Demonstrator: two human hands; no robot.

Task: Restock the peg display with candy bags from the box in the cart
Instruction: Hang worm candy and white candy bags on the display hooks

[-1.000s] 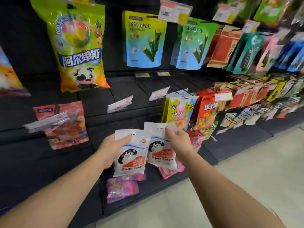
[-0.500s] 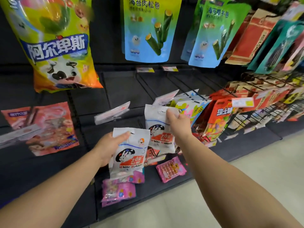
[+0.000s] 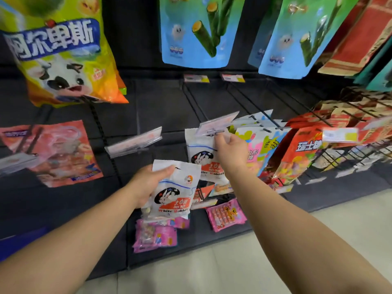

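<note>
Head view. Risks, as judged: the right hand (image 3: pixel 230 152) pinches the top edge of a bag (image 3: pixel 201 154) at the tip of a peg (image 3: pixel 214 131), just under the price tag (image 3: pixel 216 124). If the bag's hang hole misses the tip, the bag may snag or crumple; letting go too soon would drop it onto the pink packs (image 3: pixel 226 215) lying on the bottom shelf (image 3: pixel 212 249). The tag holder may get knocked askew. The left hand (image 3: pixel 148 183) grips a second bag (image 3: pixel 174 192) by its upper left corner, low and in front of the display; a loose hold there could let it slip.

Bags: white, flat pillow packs with crimped top edges, a thin blue line, a dark oval with a white rabbit, an orange-red panel, "White Rabbit" lettering. Whether the hole is on the peg cannot be told.
</note>
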